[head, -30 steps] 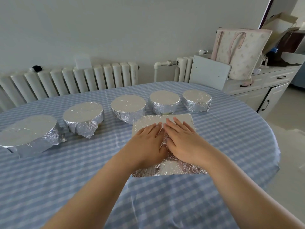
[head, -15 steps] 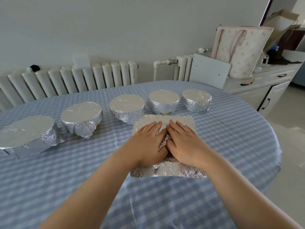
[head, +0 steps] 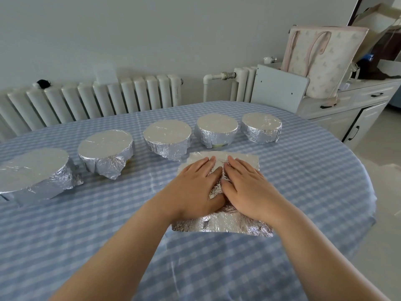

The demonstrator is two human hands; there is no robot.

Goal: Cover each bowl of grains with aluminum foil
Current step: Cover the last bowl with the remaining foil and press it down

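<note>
A crinkled sheet of aluminum foil (head: 230,224) lies over something in the middle of the table; whatever is under it is hidden. My left hand (head: 195,187) and my right hand (head: 249,187) press flat on top of it, side by side, fingers straight and pointing away from me. Behind them stands a row of several foil-covered bowls, from a large one (head: 32,170) at the far left, past a middle one (head: 167,135), to a small one (head: 261,127) at the right.
The round table (head: 314,192) has a blue checked cloth. A white radiator (head: 97,101) runs along the back wall. At the back right a white cabinet (head: 358,109) carries a patterned tote bag (head: 325,61).
Both hands stay pressed on the foil sheet in nearly the same place. The view has shifted slightly; the covered bowls have not moved.
</note>
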